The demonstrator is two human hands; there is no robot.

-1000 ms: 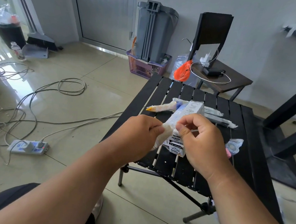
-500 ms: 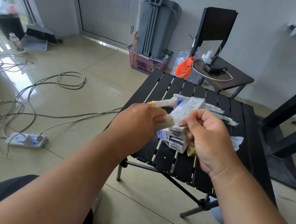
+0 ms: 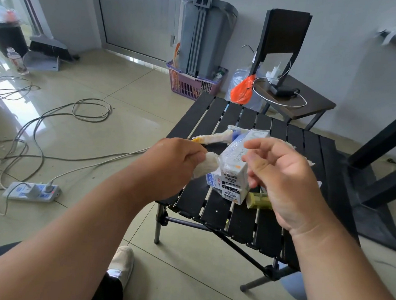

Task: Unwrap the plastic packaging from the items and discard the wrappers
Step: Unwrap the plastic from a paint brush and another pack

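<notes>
Both hands hover: left hand (image 3: 172, 164) pinches white wrapper (image 3: 205, 165), right hand (image 3: 281, 176) loosely spread.

The table (image 3: 216, 205) offers bare slats at its 6 o'clock edge and along its 9 o'clock side, where a hand could set down or pass. Its middle is taken by the wrapped stack of boxes (image 3: 234, 175), with a long wrapped item (image 3: 213, 137) lying across the slats at 11 o'clock and a green packet (image 3: 258, 197) just beside the stack at 4 o'clock. Both hands hover over this cluster, the left hand (image 3: 175, 164) at 9 o'clock and the right hand (image 3: 284, 179) at 3 o'clock, with only a narrow gap between them. Beyond the table at 1 o'clock stands a side table (image 3: 312, 104) carrying a cable. At 9 o'clock the floor (image 3: 124, 112) holds loose cables and a power strip (image 3: 32, 192).
</notes>
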